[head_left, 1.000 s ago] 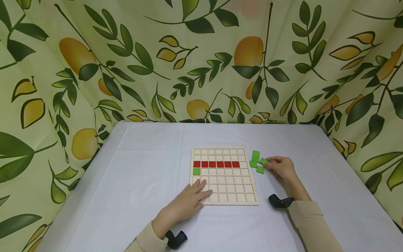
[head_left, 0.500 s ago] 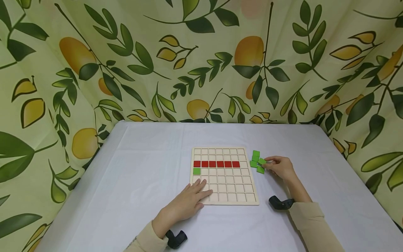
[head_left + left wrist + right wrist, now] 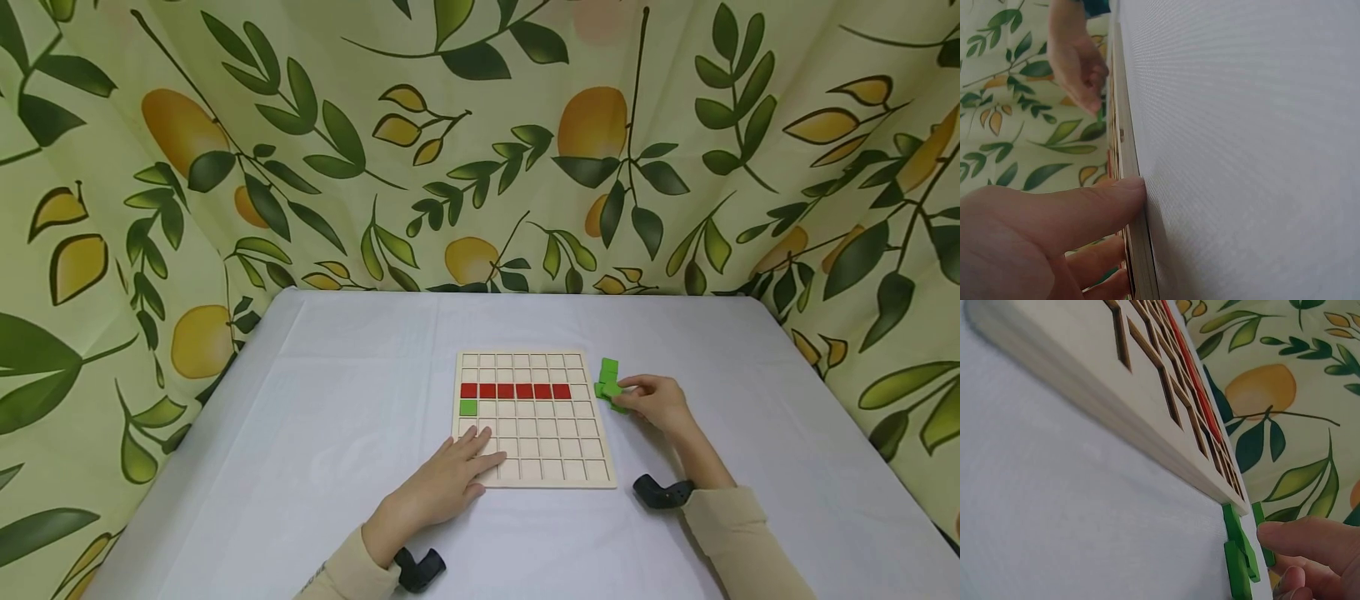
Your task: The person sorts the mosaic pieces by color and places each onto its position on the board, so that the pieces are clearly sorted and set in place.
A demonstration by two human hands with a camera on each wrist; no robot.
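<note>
A pale wooden grid board (image 3: 551, 461) lies on the white cloth, with a row of several red tiles (image 3: 506, 391) and one green tile (image 3: 468, 407) under the row's left end. The left hand (image 3: 438, 483) rests spread on the board's lower left corner; its thumb (image 3: 1110, 200) touches the near edge in the left wrist view. Right of the board, the right hand (image 3: 660, 404) pinches a green tile (image 3: 611, 389) between thumb and fingers, over other loose green tiles (image 3: 610, 366). In the right wrist view the held tile (image 3: 1264, 534) stands on edge by the thumb, beside loose green tiles (image 3: 1237, 572).
The white-covered table (image 3: 337, 358) has a patterned curtain (image 3: 517, 192) behind and at its sides. Black devices are at both wrists, one (image 3: 421, 571) at the left and one (image 3: 663, 492) at the right.
The right hand has moved slightly left with the pinched green tile, which now overlaps the loose green ones. The left hand has not moved.
</note>
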